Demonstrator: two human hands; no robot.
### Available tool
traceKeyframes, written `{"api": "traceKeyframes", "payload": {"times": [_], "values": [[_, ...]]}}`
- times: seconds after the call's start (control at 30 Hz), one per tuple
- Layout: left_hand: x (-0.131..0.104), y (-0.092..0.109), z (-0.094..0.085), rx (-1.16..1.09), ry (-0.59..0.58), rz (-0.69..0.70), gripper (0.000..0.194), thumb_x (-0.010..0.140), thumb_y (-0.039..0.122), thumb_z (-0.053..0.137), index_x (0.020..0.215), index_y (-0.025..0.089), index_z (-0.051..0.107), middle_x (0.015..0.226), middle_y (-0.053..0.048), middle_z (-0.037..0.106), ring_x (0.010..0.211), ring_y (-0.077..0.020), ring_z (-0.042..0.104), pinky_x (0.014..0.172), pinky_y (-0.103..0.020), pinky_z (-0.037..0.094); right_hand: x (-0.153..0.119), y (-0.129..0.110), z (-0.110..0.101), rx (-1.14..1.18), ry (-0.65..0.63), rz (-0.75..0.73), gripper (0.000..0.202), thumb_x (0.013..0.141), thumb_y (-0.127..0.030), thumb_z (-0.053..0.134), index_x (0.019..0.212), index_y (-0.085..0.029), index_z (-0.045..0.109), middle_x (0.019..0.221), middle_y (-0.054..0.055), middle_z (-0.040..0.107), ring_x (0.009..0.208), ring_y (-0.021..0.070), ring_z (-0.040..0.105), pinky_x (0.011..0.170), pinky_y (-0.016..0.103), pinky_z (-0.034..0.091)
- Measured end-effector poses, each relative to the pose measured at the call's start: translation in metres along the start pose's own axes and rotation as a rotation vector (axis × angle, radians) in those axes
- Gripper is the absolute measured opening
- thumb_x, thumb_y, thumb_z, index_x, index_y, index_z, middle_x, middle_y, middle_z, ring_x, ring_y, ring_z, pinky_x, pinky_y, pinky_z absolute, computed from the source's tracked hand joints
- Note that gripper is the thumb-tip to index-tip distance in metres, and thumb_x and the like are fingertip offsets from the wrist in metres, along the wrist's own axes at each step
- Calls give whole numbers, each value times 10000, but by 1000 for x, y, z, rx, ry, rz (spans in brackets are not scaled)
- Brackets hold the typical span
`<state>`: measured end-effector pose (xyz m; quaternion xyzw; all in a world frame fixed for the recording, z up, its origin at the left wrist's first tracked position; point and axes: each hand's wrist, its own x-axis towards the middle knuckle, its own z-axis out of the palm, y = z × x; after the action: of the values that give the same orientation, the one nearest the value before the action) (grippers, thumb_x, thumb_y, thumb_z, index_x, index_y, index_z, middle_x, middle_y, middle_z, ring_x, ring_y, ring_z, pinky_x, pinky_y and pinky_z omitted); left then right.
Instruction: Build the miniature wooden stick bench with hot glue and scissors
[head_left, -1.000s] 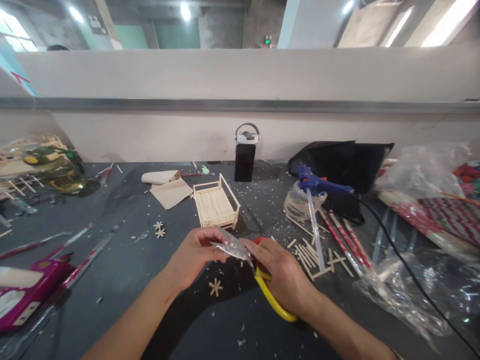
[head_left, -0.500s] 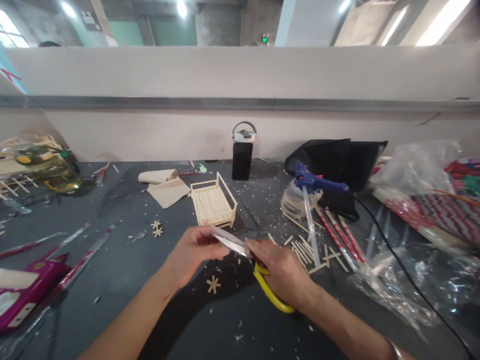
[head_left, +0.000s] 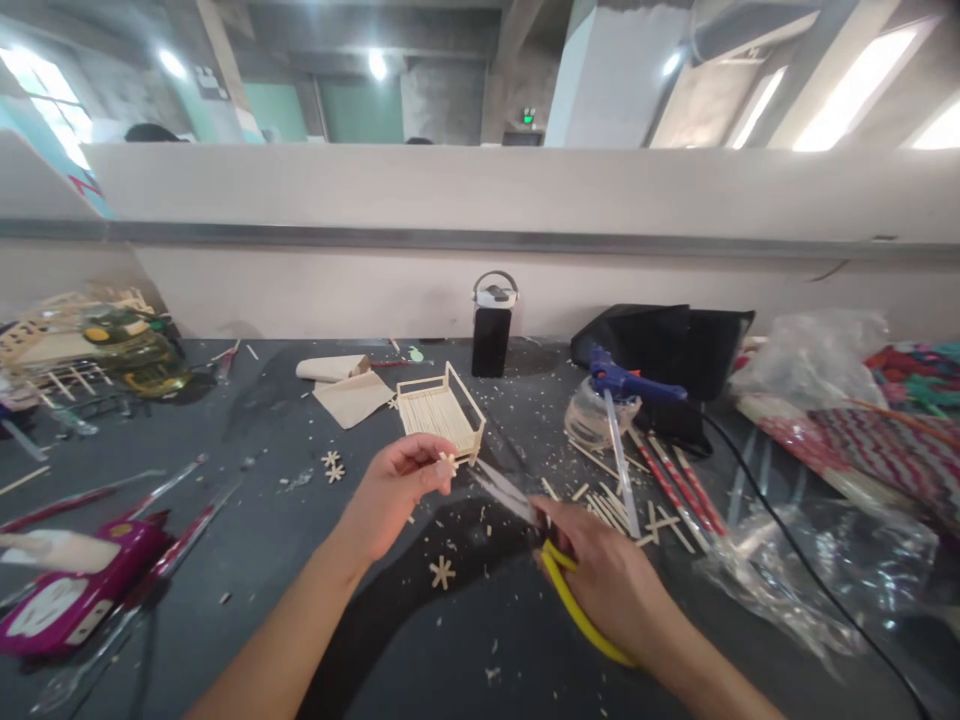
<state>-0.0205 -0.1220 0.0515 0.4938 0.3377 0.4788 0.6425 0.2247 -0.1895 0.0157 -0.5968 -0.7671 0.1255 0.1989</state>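
Observation:
Pinched in the fingertips of my left hand (head_left: 401,492) is a small wooden stick star (head_left: 448,464). My right hand (head_left: 600,570) grips yellow-handled scissors (head_left: 506,490), their blades pointing up and left, a little apart from the star. Just beyond my left hand stands a miniature stick bed (head_left: 439,410), a slatted base with raised rails. A larger stick star (head_left: 442,572) lies on the dark table below my hands. Two little stick stars (head_left: 333,466) rest to the left of my left hand.
A blue glue gun (head_left: 634,382) sits on a clear round container (head_left: 600,412), its black cord trailing right. Cut sticks (head_left: 607,505) and plastic wrap (head_left: 810,570) lie right. A black bottle (head_left: 491,335) stands at back; a magenta device (head_left: 82,590) is left.
My right hand has drawn the scissors back to the right, away from my left hand. The small star now shows in my left fingertips. The camera view has tilted up slightly.

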Motion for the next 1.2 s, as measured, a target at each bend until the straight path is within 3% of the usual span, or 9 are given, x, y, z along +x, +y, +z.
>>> {"api": "traceKeyframes", "payload": {"times": [0.13, 0.23, 0.43, 0.5, 0.63, 0.77, 0.87, 1.03, 1.2], "values": [[1, -1, -1, 55, 112, 99, 175, 723, 290, 766, 840, 186, 687, 673, 9, 613, 639, -117, 533, 641, -248, 426, -17, -3, -10, -40, -163, -35, 614, 709, -63, 548, 1309, -194, 556, 1079, 104, 692, 975, 230, 659, 866, 352, 520], [0, 0, -3, 227, 243, 169, 194, 725, 320, 758, 849, 186, 693, 741, -2, 638, 680, -136, 556, 649, -255, 437, -20, -14, -22, -158, -183, -105, 644, 686, -82, 597, 1311, -236, 566, 1028, 105, 707, 934, 246, 676, 820, 359, 538], [3, 2, -9, 690, 340, 404, 130, 770, 340, 703, 817, 221, 722, 928, -32, 651, 885, -198, 582, 832, -320, 435, -13, -30, -34, -395, -120, -82, 195, 785, -252, 653, 960, -208, 728, 755, 102, 714, 724, 288, 700, 625, 374, 549], [6, -1, -10, 792, 350, 458, 92, 756, 324, 716, 786, 240, 736, 953, -31, 630, 946, -214, 567, 895, -354, 412, -4, -35, -36, -305, -60, -96, 135, 833, -241, 603, 886, -206, 721, 756, 85, 713, 718, 261, 701, 621, 344, 542], [10, -13, -10, 952, 372, 550, 42, 733, 304, 752, 737, 262, 746, 993, -32, 627, 994, -234, 528, 931, -395, 387, 25, -55, -31, 120, 187, -125, 261, 887, -194, 488, 1077, -187, 667, 927, 82, 731, 803, 207, 697, 724, 319, 543], [11, -21, -12, 981, 353, 590, 68, 749, 321, 751, 768, 257, 739, 1085, -40, 626, 1070, -244, 516, 956, -405, 382, 56, -71, -12, 602, 87, 67, 314, 871, -224, 461, 1144, -169, 605, 704, 13, 657, 524, 139, 614, 429, 224, 478], [10, -23, -12, 967, 332, 578, 77, 759, 333, 742, 781, 260, 733, 1111, -39, 625, 1096, -247, 508, 958, -409, 392, 73, -72, 4, 840, -11, 222, 262, 837, -252, 480, 1039, -161, 620, 597, -34, 558, 396, 100, 494, 297, 180, 362], [10, -25, -10, 954, 321, 552, 90, 753, 347, 746, 756, 261, 722, 1101, -36, 635, 1098, -256, 504, 971, -423, 386, 85, -65, 23, 987, 7, 162, 152, 784, -261, 552, 850, -170, 655, 547, -56, 533, 386, 73, 443, 331, 167, 323], [12, -24, -11, 962, 329, 514, 182, 716, 331, 779, 865, 257, 704, 1098, -42, 636, 1107, -262, 508, 988, -432, 372, 91, -56, 35, 862, 115, 54, 155, 784, -280, 545, 762, -167, 649, 612, -20, 612, 489, 114, 546, 485, 221, 442]]}}
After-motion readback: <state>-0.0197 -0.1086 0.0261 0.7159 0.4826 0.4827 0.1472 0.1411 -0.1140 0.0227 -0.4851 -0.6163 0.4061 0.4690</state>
